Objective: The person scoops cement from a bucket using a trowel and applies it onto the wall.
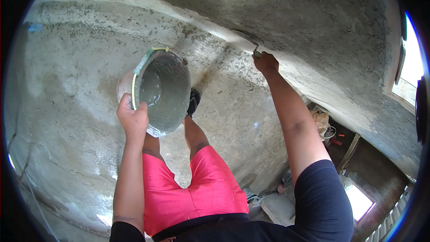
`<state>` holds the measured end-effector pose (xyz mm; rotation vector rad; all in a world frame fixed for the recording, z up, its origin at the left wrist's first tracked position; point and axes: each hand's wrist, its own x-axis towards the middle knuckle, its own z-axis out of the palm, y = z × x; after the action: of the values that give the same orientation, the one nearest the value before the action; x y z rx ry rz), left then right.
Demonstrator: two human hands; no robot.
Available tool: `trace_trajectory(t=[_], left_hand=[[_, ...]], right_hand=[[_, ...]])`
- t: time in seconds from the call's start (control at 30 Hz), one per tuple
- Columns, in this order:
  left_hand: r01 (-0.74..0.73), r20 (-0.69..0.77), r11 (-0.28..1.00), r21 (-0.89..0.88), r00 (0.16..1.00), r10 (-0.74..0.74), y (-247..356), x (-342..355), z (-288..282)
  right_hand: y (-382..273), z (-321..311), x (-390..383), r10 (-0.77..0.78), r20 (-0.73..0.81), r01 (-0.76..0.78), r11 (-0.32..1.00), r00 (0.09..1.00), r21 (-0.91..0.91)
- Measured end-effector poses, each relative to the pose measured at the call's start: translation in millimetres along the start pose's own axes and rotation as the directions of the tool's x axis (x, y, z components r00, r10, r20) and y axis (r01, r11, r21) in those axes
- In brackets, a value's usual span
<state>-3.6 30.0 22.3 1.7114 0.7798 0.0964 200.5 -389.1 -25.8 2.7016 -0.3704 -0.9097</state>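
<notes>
My left hand [133, 113] grips a bucket [168, 89] at its near left side, by the pale yellow handle [135, 85]. The bucket is tilted toward me, with wet grey material inside. Up and to the right, my right hand [266, 62] is closed on a trowel [251, 40], whose blade lies against the grey plastered wall [313, 22] at a pale band along its lower part. Beneath the bucket, my foot in a dark sandal [193, 103] stands on the mottled grey concrete surface [233, 125].
At the lower right are a pale sack [320, 123], a white pail [330, 132], a wooden plank [349, 152] and a pale slab [277, 208] among clutter. Bright window openings [410, 58] show at the right and lower right. A thin line runs down the left edge.
</notes>
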Motion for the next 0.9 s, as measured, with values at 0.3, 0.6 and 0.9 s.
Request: trace_trajectory(t=[0.3,0.6,0.9], left_hand=[[0.048,-0.009,0.995,-0.088,0.999,-0.049,10,-6,9],[0.014,0.006,0.999,-0.047,1.0,-0.014,1,-4,3],[0.021,0.038,0.999,-0.04,0.999,-0.019,1,3,7]], right_hand=[[17,25,-17,-0.062,-0.066,0.065,0.997,0.996,0.048],[10,16,-4,-0.038,-0.041,0.04,0.998,0.998,0.045],[19,-4,12,-0.034,-0.116,0.041,0.997,0.993,0.062]])
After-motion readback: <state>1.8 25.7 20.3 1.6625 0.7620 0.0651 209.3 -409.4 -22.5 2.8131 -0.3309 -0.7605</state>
